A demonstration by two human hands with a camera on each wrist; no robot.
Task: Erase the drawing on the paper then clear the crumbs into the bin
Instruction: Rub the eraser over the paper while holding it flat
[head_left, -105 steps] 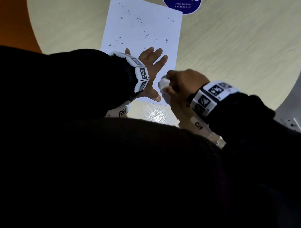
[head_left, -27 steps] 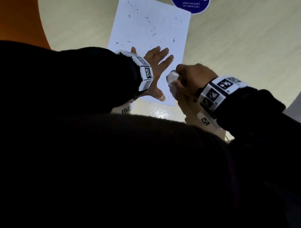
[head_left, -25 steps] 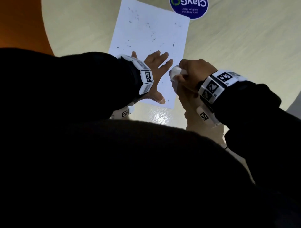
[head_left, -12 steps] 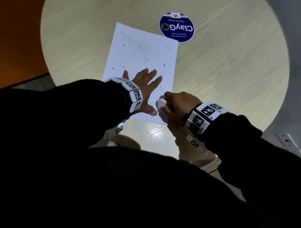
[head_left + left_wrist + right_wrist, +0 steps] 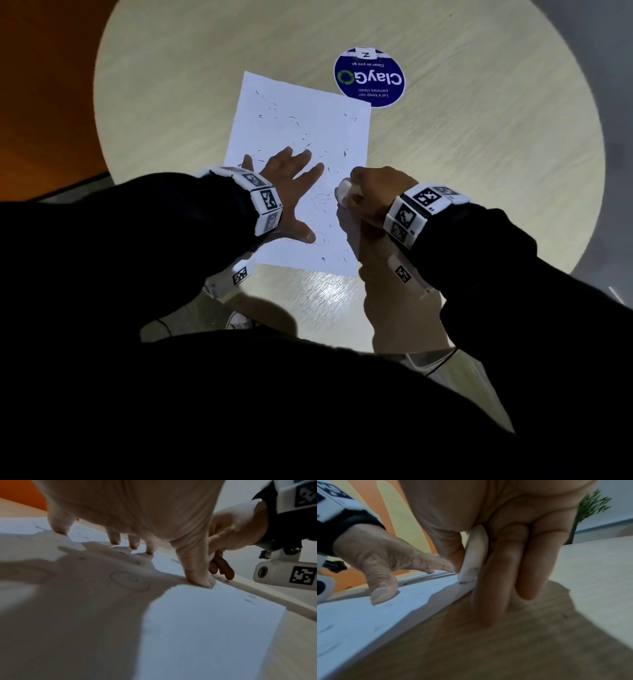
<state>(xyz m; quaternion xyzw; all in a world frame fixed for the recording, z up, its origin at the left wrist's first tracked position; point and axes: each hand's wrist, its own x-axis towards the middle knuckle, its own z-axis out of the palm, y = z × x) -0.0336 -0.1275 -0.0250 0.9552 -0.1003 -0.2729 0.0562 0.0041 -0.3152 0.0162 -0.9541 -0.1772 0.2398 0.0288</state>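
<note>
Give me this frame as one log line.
phase: erasing | left hand: pressing paper flat | right hand: pinching eraser on paper | crumbs: uncleared

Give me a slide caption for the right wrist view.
Right hand pinches eraser on paper edge.

The white paper lies flat on the round, pale wood counter, slightly askew. Dark eraser crumbs are scattered all over its upper half, with a few more near the bottom edge. Faint pencil loops remain low on the sheet (a circle within a circle, from the left wrist view). The white eraser, its tip smudged grey, stands on end at the paper's right edge.
</note>
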